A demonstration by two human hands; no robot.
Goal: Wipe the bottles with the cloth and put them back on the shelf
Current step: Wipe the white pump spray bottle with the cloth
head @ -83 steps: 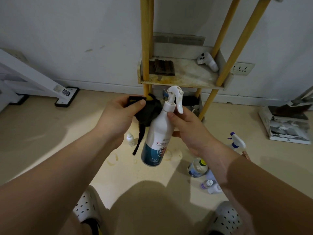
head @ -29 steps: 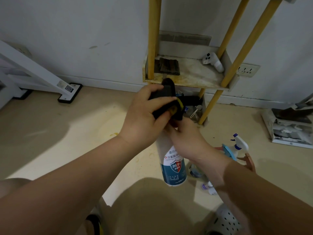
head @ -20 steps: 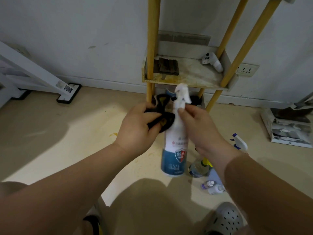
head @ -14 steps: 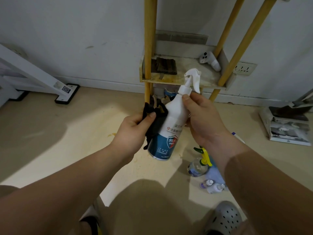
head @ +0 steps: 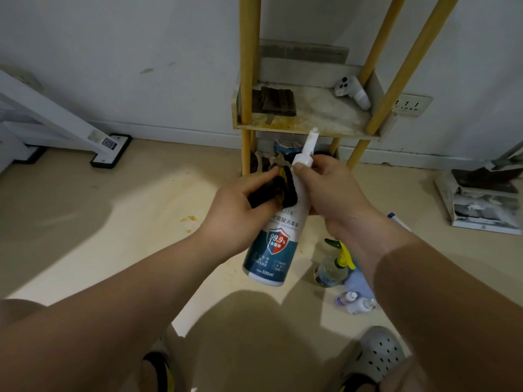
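Half a second back the bottle (head: pixel 271 250) leaned with its spray head off to the right. Now it stands nearer upright, label facing the person, and the spray head (head: pixel 310 142) has turned so that only its narrow edge shows. The left hand (head: pixel 237 216) has brought the black cloth (head: pixel 273 190) up from the side of the bottle's body to its shoulder, just below the neck. The right hand (head: pixel 331 193) has closed in beside it, thumb at the neck, so the two hands nearly meet.

Spray bottle (head: pixel 267 250) in front of the shelf (head: pixel 283 127), cloth (head: pixel 285 189) against its left side under the left hand (head: pixel 240 212), right hand (head: pixel 334 193) at its neck; other bottles (head: pixel 329 271) on the floor (head: pixel 135 222), lower right.
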